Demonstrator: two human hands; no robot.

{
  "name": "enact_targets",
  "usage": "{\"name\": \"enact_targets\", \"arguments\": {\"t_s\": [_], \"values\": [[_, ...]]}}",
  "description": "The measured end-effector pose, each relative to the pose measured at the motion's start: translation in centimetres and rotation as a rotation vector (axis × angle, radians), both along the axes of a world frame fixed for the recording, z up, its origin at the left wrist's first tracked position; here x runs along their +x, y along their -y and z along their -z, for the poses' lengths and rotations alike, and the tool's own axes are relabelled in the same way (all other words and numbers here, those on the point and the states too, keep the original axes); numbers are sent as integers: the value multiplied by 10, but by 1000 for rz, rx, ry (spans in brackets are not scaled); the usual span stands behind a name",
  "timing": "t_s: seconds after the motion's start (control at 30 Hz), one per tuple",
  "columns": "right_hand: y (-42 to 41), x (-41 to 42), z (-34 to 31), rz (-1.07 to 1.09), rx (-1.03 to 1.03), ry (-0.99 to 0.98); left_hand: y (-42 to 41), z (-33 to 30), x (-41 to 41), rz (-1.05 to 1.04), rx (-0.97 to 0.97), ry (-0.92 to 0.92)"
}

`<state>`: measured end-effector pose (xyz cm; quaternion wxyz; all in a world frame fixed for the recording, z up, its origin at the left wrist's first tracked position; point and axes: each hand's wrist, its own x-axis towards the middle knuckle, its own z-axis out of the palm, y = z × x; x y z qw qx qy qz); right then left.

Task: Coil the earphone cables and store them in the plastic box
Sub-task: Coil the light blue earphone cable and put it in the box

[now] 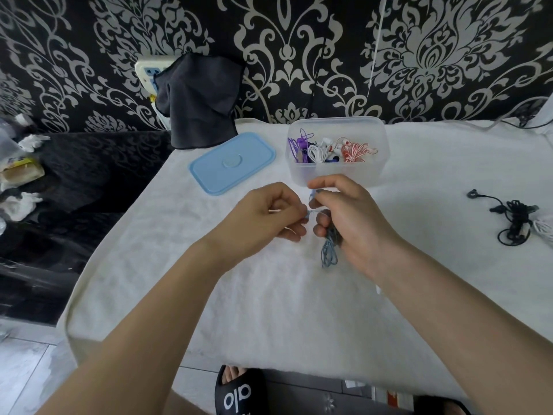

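The right hand (353, 223) was curled around a coiled blue cable (329, 250), with thumb and fingers closed on the upper part of the bundle; the loops hung below the fist, above the table (209, 295). The left hand (266, 223) was also closed, its fingertips pinching a short free length of the same cable just beside the right hand's fingers. Both hands were held close together over the middle of the table, just in front of the box (335, 172).

The box was clear plastic, open at the top, and stood upright on the table directly beyond the hands. It contained coiled purple earphones (299, 143) at the left, white earphones (317, 152) in the middle and red-and-white earphones (356, 151) at the right. The blue lid (233, 163) lay flat on the table to the left of the box, apart from it.

A black earphone set (513, 218) lay loosely tangled on the table, well to the right of the hands. A white cable (543, 227) lay touching it at the frame edge.

The table was covered with a white cloth. A dark cloth (197, 100) hung at the far left corner against the patterned wall (419, 55). A black sandal (239, 393) was visible below the near table edge.
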<state>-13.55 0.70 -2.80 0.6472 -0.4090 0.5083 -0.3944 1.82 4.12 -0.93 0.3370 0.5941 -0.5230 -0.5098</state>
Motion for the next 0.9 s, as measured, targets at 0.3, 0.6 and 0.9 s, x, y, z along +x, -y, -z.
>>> {"name": "enact_targets", "arguments": {"t_s": [0.3, 0.6, 0.9], "values": [[-3, 5, -3, -94, 119, 43, 2, 3, 4, -102, -214, 132], [2, -4, 7, -107, -22, -113, 6, 8, 4, -81, -258, 230], [5, -11, 7, -66, -24, -99, 3, 32, 16, 241, -135, 633]]}}
